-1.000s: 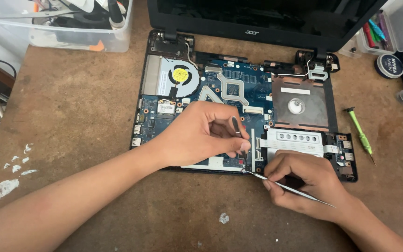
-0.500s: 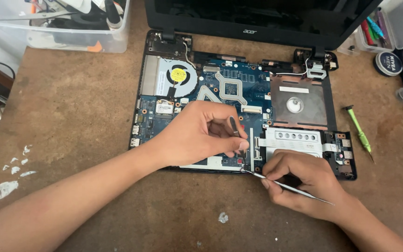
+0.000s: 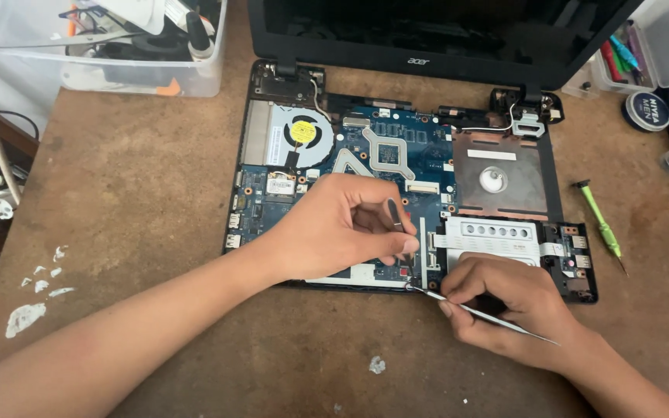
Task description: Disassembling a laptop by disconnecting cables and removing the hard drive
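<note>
Brown table (image 3: 133, 201): worn wooden top with white paint flecks, carrying an opened laptop (image 3: 404, 193) whose blue motherboard (image 3: 381, 166) lies bare.
Left hand (image 3: 334, 228): resting on the board's front part, fingers curled, pinching a small dark tool (image 3: 395, 215) upright.
Right hand (image 3: 516, 310): at the front edge of the laptop, fingers closed on thin metal tweezers (image 3: 482, 311) (tip touching the board just below the left thumb).
Fan (image 3: 301, 135): round, yellow-labelled, far left corner.
Green screwdriver (image 3: 602, 227): lying right of the laptop.
Clear plastic bin (image 3: 110, 46): far left corner.
</note>
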